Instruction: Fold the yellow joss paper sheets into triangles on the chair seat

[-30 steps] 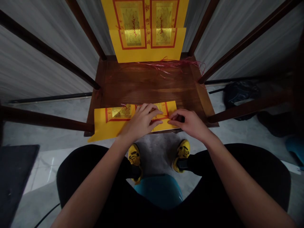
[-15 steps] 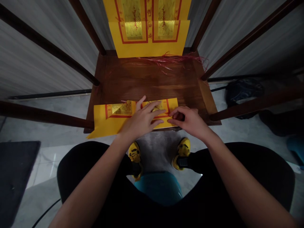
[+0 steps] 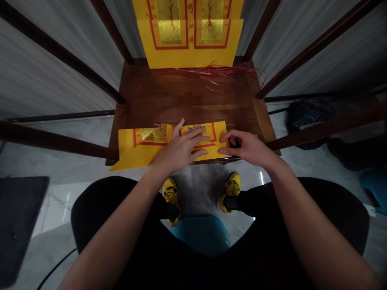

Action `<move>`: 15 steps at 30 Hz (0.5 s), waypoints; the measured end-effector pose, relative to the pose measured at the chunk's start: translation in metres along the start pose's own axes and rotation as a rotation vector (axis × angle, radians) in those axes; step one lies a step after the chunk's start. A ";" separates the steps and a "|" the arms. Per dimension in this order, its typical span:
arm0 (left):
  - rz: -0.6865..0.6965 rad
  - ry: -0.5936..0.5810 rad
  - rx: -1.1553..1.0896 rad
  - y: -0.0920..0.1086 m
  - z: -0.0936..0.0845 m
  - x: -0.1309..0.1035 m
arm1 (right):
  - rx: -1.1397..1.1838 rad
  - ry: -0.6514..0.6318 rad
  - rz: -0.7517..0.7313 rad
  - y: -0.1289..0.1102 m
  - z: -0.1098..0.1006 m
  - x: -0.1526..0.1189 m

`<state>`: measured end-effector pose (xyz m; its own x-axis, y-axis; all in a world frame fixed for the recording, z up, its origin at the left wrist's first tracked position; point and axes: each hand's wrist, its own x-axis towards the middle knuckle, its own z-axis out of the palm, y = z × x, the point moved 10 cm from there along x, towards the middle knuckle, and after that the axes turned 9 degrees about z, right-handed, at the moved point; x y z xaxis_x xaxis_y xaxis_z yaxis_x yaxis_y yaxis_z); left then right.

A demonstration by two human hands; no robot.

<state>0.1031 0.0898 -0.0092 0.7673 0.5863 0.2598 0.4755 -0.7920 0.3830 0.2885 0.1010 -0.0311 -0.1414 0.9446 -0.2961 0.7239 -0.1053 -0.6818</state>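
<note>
Since half a second ago the right hand (image 3: 249, 148) has slid to the right, off the red-framed print and onto the right end of the folded yellow paper sheet with red and gold printing (image 3: 142, 147). The left hand (image 3: 181, 149) has stayed flat on the sheet's middle, fingers spread a little wider.

The left hand is open, palm down, pressing the paper against the dark brown wooden tabletop (image 3: 193, 98). The right hand is loosely curled, its thumb and fingertips pinching or pressing the sheet's right edge; whether it truly grips the paper cannot be told.

The sheet lies under both hands along the near edge of the tabletop. It is folded into a long strip, with its left corner sticking out past the tabletop edge. Gold panels with red borders show just beyond the left hand's fingers.

Well beyond the hands, a stack of the same yellow printed paper (image 3: 189, 34) stands at the far edge, with loose red plastic string (image 3: 223, 72) before it.
</note>
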 end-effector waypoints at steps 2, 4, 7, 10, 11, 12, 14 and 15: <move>0.004 -0.009 0.007 0.001 0.000 -0.001 | -0.047 0.016 -0.017 -0.002 0.001 0.000; 0.018 -0.015 0.026 0.003 0.000 -0.002 | -0.089 0.029 -0.035 -0.004 0.002 0.000; 0.047 -0.020 0.064 0.007 0.001 -0.002 | -0.128 0.035 -0.045 -0.006 0.003 -0.001; 0.073 -0.028 0.108 0.011 0.004 -0.003 | -0.166 0.044 -0.037 -0.006 0.004 -0.003; 0.081 -0.033 0.125 0.013 0.005 -0.003 | -0.183 0.058 -0.030 -0.006 0.004 -0.004; 0.089 -0.041 0.141 0.015 0.007 -0.003 | -0.200 0.077 -0.026 -0.005 0.004 -0.006; 0.097 -0.059 0.165 0.019 0.010 -0.003 | -0.218 0.119 -0.035 -0.006 0.005 -0.010; 0.093 -0.070 0.170 0.020 0.011 -0.003 | -0.219 0.137 -0.044 -0.007 0.005 -0.013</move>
<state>0.1151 0.0708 -0.0123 0.8369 0.5003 0.2223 0.4621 -0.8633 0.2032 0.2822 0.0877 -0.0261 -0.0943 0.9816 -0.1662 0.8500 -0.0075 -0.5267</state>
